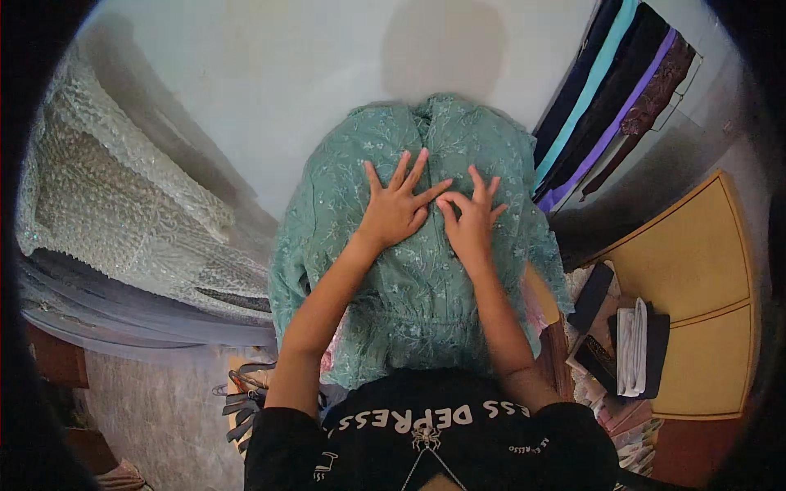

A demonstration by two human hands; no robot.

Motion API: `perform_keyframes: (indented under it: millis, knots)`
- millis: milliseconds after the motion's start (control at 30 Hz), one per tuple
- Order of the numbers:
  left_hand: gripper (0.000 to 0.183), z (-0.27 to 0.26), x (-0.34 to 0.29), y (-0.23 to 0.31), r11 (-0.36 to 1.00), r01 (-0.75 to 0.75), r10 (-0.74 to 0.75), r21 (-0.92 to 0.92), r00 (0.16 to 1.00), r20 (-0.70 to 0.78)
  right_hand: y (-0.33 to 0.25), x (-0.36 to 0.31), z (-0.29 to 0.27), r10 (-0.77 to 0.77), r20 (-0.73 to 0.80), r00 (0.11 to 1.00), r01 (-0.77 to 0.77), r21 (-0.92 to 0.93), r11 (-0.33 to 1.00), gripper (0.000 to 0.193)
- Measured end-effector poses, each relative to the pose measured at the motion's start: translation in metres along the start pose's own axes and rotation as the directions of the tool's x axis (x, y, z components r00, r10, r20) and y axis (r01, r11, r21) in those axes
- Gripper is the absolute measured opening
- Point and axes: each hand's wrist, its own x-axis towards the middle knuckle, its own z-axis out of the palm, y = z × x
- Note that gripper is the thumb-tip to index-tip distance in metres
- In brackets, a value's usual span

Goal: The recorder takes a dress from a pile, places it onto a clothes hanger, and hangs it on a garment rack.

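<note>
A sea-green dress (385, 282) with pale floral embroidery is spread in front of me, a seam or opening running down its middle. Flat on the cloth left of that line rests my left hand (395, 211), its fingers spread and the index finger stretched to the right. My right hand (469, 229) is just right of the line, thumb and index finger pinched together close to the left index fingertip, the other fingers raised. Whatever lies in that pinch is too small to make out.
A beaded silvery-white gown (139, 204) hangs at the left. Dark, turquoise and purple garments (606, 106) hang on the wall at the upper right. Below them stands a yellow padded panel (696, 286), with folded white and dark fabric (632, 348) beside it. Hangers (246, 405) lie at lower left.
</note>
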Motion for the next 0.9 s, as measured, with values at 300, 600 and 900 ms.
perform_keyframes:
  millis: [300,600,900]
  knots:
    - [0.045,0.007,-0.006,-0.002,0.996,0.057,-0.058,-0.069,0.998,-0.010,0.016,-0.023,0.026,-0.154,-0.178,0.972,0.142,-0.080,0.987,0.010]
    - [0.046,0.014,-0.007,-0.002,0.987,0.121,-0.121,-0.103,0.993,-0.002,0.018,-0.023,0.024,-0.222,-0.177,0.959,0.213,-0.068,0.975,0.009]
    - [0.039,0.016,-0.007,-0.002,0.988,0.132,-0.131,-0.083,0.991,0.016,0.017,-0.032,0.016,-0.241,-0.167,0.956,0.233,-0.061,0.970,0.008]
